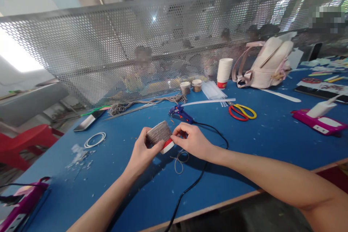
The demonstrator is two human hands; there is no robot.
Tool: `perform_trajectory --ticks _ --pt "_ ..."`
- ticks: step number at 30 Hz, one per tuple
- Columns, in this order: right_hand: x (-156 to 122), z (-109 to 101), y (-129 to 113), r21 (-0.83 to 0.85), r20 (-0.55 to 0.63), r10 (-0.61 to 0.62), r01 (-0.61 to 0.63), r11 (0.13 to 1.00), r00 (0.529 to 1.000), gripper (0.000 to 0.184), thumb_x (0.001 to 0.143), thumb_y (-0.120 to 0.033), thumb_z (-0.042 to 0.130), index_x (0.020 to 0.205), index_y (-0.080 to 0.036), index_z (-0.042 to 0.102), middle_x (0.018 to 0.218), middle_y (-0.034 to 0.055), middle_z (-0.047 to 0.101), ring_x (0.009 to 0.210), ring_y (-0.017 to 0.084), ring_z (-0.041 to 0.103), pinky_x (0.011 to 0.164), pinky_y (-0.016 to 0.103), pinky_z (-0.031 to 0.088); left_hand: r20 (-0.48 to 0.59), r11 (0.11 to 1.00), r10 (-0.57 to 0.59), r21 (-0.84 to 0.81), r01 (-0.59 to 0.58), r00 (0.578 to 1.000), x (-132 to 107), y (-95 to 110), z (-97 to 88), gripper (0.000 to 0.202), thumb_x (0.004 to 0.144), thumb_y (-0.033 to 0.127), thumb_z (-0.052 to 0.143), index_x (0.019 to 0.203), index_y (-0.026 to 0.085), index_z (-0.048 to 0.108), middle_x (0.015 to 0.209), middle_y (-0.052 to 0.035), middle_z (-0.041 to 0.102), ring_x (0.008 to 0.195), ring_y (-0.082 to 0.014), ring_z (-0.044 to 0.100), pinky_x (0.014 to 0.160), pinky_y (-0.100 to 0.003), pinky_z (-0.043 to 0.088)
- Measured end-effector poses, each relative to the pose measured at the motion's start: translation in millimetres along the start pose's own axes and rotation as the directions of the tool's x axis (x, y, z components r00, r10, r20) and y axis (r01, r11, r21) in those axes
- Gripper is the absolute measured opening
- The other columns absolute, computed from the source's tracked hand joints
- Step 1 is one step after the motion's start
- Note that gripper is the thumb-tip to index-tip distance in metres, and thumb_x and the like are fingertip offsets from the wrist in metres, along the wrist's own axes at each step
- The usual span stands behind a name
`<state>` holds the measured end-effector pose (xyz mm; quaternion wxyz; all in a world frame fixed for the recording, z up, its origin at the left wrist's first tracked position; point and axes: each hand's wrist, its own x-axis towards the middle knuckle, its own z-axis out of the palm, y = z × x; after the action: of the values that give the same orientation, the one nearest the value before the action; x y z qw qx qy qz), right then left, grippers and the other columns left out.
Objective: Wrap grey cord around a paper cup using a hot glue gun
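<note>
View: head camera
Wrapped cup: the grey cord-wound cup (pixel 159 133) was tilted at the frame's centre, red and white showing at its lower-right end
Left hand (pixel 144 152): gripped the cup between thumb and fingers
Right hand (pixel 194 141): thumb and forefinger pressed together beside the red band; whether they pinched cord, could not tell
Loose cord (pixel 177 159): curled lower centre
Glue gun (pixel 181 113): lay just above centre

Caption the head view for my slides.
Left hand holds a tilted red-and-white paper cup wrapped in grey cord, right hand beside it, above a blue tabletop.
</note>
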<state>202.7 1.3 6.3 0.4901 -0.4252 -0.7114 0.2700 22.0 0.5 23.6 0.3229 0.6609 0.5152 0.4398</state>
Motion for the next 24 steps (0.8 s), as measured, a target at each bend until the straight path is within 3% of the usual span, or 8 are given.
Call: perform_trajectory --ticks 7,16,24 --pt "0.8 -0.7 -0.8 0.053 0.006 0.038 -0.038 0.998 0.999 0.009 0.078 -0.020 0.062 0.069 -0.017 0.061 0.070 -0.0011 0.061 0.064 0.011 0.053 0.061 0.024 0.042 0.034 0.996 -0.012 -0.093 0.015 0.999 1.4 -2.8 -2.3 0.030 0.063 0.037 0.068 0.081 0.019 0.053 0.069 0.0034 0.053 0.063 -0.0135 0.049 0.058 -0.024 0.042" --pt "4.3 -1.8 -7.0 0.276 0.104 0.166 -0.189 0.942 0.981 0.009 0.074 -0.021 0.064 0.068 -0.017 0.059 0.062 -0.0032 0.058 0.058 0.009 0.050 0.057 0.022 0.043 0.080 0.974 0.028 -0.226 -0.009 0.996 4.7 -14.7 -6.4 0.036 0.062 0.039 0.071 0.088 0.020 0.056 0.076 0.0002 0.054 0.071 -0.0158 0.050 0.062 -0.025 0.044" --pt "5.1 -1.2 -7.2 0.335 0.146 0.189 -0.229 0.914 0.971 0.009 0.075 -0.020 0.064 0.069 -0.017 0.060 0.062 -0.0032 0.059 0.059 0.010 0.051 0.059 0.024 0.042 0.032 0.938 0.031 -0.347 -0.018 0.999 6.4 -23.3 -6.1 0.030 0.068 0.044 0.067 0.085 0.020 0.058 0.075 0.0005 0.051 0.069 -0.0145 0.048 0.063 -0.025 0.043"
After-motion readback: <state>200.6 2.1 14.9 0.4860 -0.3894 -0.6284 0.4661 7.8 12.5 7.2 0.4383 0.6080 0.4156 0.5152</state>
